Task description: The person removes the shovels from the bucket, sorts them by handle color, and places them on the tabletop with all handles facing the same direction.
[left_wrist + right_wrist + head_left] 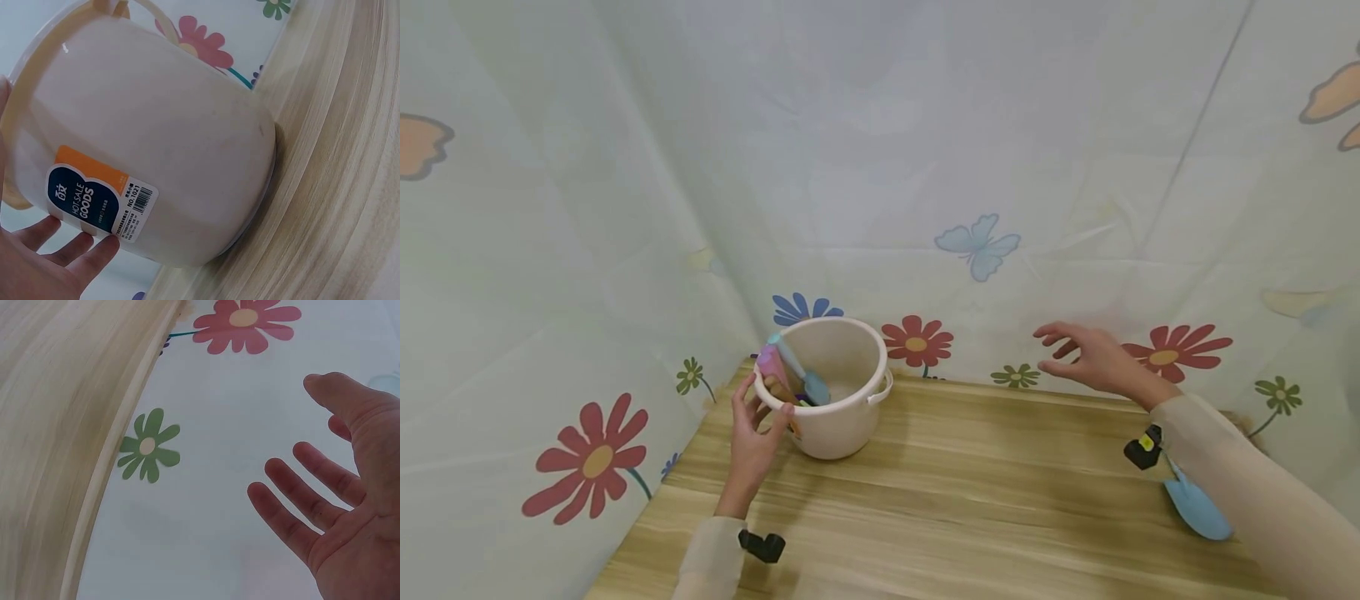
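A cream plastic bucket (842, 429) stands upright at the back left of the wooden table. My left hand (754, 442) holds it at the front left, thumb at the rim and fingers spread along the side. In the left wrist view, fingertips (100, 253) lie against the wall by an orange and navy label (100, 194). Inside the bucket are a light blue toy shovel (815, 387), a pink-purple cylindrical piece (771, 363) and a brown piece (778, 392). My right hand (1093, 360) is raised near the table's back edge with loosely bent, parted fingers and nothing in it.
Another light blue shovel (1198, 504) lies on the table (970, 492) at the right, partly hidden by my right sleeve. A white curtain (880, 167) with printed flowers and butterflies hangs behind and to the left. The bucket's handle (883, 390) hangs at its right side.
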A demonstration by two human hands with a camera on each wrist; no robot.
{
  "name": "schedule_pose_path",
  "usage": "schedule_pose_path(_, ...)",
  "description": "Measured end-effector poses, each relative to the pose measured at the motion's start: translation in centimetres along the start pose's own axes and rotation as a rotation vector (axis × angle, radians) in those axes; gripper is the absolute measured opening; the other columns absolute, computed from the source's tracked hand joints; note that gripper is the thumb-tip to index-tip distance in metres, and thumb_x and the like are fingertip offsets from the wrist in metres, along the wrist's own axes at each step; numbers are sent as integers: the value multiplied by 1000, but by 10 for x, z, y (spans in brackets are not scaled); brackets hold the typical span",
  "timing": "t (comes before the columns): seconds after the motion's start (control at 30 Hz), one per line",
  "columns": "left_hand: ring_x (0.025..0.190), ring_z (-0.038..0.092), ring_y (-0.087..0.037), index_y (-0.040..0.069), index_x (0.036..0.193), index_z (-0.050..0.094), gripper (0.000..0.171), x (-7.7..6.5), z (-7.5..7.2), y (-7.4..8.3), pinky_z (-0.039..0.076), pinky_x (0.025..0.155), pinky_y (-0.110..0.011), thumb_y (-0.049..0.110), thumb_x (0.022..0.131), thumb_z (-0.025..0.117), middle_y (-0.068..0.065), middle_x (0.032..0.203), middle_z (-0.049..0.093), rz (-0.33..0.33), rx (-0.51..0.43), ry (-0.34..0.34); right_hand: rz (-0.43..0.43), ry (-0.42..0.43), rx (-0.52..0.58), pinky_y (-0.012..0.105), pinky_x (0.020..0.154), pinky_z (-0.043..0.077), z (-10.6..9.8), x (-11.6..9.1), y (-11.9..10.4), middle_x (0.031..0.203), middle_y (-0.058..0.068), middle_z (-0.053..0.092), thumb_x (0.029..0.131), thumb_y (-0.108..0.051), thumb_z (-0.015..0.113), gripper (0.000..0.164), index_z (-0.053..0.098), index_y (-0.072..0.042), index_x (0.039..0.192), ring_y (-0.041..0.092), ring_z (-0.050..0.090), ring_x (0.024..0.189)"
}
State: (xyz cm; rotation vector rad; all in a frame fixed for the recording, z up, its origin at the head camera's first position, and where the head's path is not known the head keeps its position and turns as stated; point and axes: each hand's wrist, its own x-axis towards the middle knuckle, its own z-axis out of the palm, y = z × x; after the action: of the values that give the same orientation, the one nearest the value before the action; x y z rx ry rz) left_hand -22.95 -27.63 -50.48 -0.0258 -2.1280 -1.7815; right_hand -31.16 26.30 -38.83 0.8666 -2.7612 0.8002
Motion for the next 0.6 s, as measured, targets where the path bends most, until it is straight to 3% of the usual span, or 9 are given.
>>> schedule_pose_path(0.27, 140, 44, -36, 33, 161, 21, 81, 1, -1, -2, 50, 87, -20, 27, 98, 72, -16, 160, 37, -6, 20, 3, -28, -20, 27, 40, 76, 62, 3, 16, -12, 120, 16, 70, 91, -20, 80, 48, 62, -9, 134, 35, 71, 99)
schedule_pose_path(0.6, 140, 42, -38, 30, 161, 21, 80, 0, 0, 0, 50, 86, -15, 23, 99, 71, -18, 160, 35, 3, -14, -1, -57, -23, 53, 41, 78, 62, 7, 31, -27, 121, 15, 69, 92, -21, 79, 47, 62, -10, 134, 34, 71, 100)
